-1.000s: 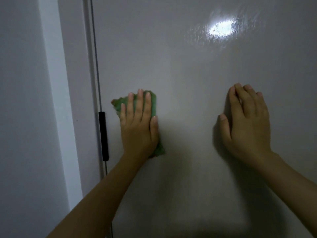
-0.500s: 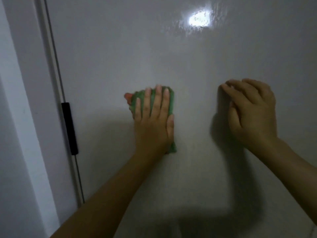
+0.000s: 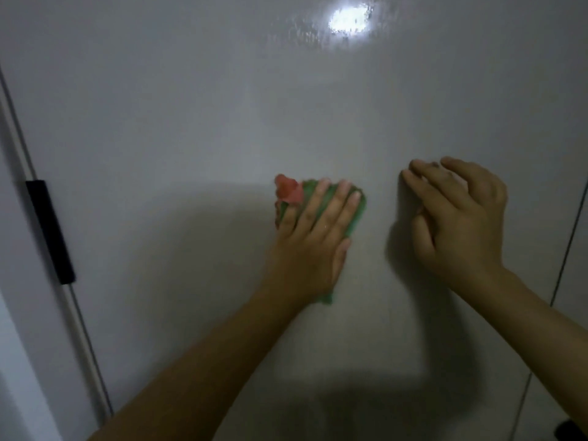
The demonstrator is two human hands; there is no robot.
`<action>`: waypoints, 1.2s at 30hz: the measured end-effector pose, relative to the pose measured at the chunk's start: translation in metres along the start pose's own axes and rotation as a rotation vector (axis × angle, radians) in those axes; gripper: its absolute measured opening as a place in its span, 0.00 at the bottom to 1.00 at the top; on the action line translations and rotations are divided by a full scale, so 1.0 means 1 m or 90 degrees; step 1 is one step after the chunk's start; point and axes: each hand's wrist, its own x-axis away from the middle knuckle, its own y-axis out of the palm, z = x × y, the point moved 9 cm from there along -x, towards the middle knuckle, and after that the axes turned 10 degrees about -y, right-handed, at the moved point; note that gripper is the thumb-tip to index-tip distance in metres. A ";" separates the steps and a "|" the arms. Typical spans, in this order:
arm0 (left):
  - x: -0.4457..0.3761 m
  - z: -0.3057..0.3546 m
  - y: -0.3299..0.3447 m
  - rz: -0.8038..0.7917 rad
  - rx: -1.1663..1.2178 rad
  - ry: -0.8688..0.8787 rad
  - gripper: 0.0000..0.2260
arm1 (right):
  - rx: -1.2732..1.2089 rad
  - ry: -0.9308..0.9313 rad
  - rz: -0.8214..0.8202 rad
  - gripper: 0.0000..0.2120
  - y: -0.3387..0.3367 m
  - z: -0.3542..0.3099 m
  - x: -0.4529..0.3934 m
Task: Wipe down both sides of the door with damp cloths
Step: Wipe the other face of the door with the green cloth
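The pale glossy door [image 3: 222,122] fills the view. My left hand [image 3: 311,249] lies flat on it with fingers spread, pressing a green cloth [image 3: 358,208] against the surface. A red corner of the cloth [image 3: 288,189] sticks out at the upper left of the fingers. My right hand [image 3: 461,218] rests on the door just to the right, fingers bent and fingertips touching the surface. A faint reddish sliver shows under its palm, and I cannot tell whether it holds anything.
A black hinge [image 3: 51,232] sits on the door's left edge beside the white frame [image 3: 19,313]. A thin dark vertical seam [image 3: 569,237] runs down at the right. A lamp's glare [image 3: 348,20] shines on wet streaks near the top.
My left hand has slid the cloth rightward, away from the hinge and close to my right hand. The red corner has come into view. My right hand's fingers have curled.
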 end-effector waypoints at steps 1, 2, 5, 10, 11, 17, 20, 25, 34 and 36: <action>0.006 0.006 0.002 -0.018 -0.007 0.037 0.25 | -0.006 -0.011 -0.008 0.21 0.000 0.002 0.001; 0.005 0.005 0.003 -0.026 -0.007 0.059 0.25 | -0.013 -0.018 -0.015 0.21 -0.001 0.005 0.002; -0.026 -0.015 -0.005 0.005 0.009 0.000 0.25 | -0.017 -0.024 -0.030 0.21 -0.004 0.017 0.007; -0.059 -0.005 -0.007 0.072 0.021 -0.173 0.26 | -0.020 -0.021 -0.042 0.22 -0.003 0.023 0.004; -0.051 0.013 -0.001 0.050 0.017 -0.110 0.26 | -0.023 -0.019 -0.043 0.23 -0.003 0.022 0.005; -0.019 0.047 0.009 -0.019 0.008 0.079 0.25 | -0.018 -0.038 -0.053 0.24 -0.020 0.042 0.027; -0.056 0.043 0.003 0.048 0.034 -0.058 0.25 | 0.001 0.017 -0.046 0.23 -0.027 0.066 0.046; -0.033 0.101 0.023 0.011 0.017 0.034 0.26 | 0.006 0.047 -0.017 0.22 -0.029 0.075 0.062; -0.097 0.074 -0.001 0.081 0.035 -0.057 0.24 | 0.025 0.112 -0.076 0.24 -0.039 0.116 0.091; -0.113 0.077 -0.002 0.122 0.038 -0.121 0.24 | 0.025 0.116 -0.079 0.24 -0.036 0.119 0.096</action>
